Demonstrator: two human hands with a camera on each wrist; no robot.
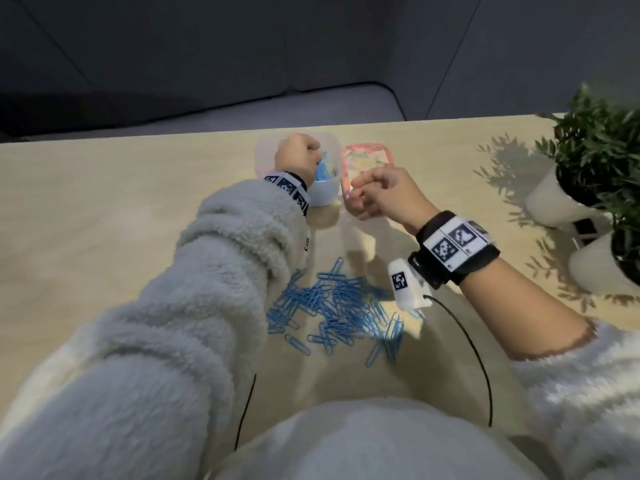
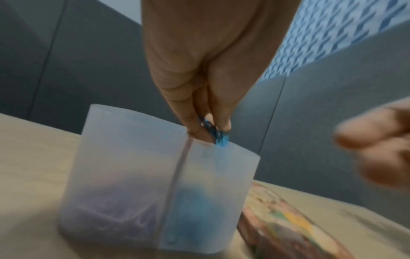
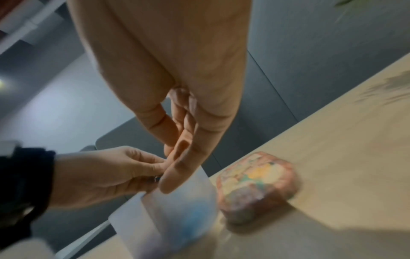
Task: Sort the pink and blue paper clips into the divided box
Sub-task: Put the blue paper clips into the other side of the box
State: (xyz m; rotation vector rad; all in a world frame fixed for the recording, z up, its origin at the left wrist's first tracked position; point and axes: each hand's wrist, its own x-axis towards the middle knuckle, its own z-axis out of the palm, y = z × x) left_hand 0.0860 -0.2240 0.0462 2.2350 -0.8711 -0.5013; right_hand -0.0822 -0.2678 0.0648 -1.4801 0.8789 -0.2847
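A translucent white divided box (image 1: 323, 194) stands on the wooden table (image 1: 121, 202). My left hand (image 1: 298, 154) hovers over its rim. In the left wrist view the left hand (image 2: 210, 129) pinches a few blue paper clips (image 2: 218, 135) just above the right compartment, which holds blue clips (image 2: 193, 210). The left compartment (image 2: 111, 201) shows a pinkish-purple mass through the wall. A pile of blue clips (image 1: 339, 303) lies near me. My right hand (image 1: 381, 192) hangs beside the box (image 3: 177, 210), and I see nothing in its loosely extended fingers (image 3: 188, 157).
A pink-rimmed patterned container (image 1: 367, 164) sits just right of the box. Two white pots with green plants (image 1: 595, 161) stand at the table's right edge. The table's far edge runs right behind the box. A black cable (image 1: 467, 341) trails from my right wrist.
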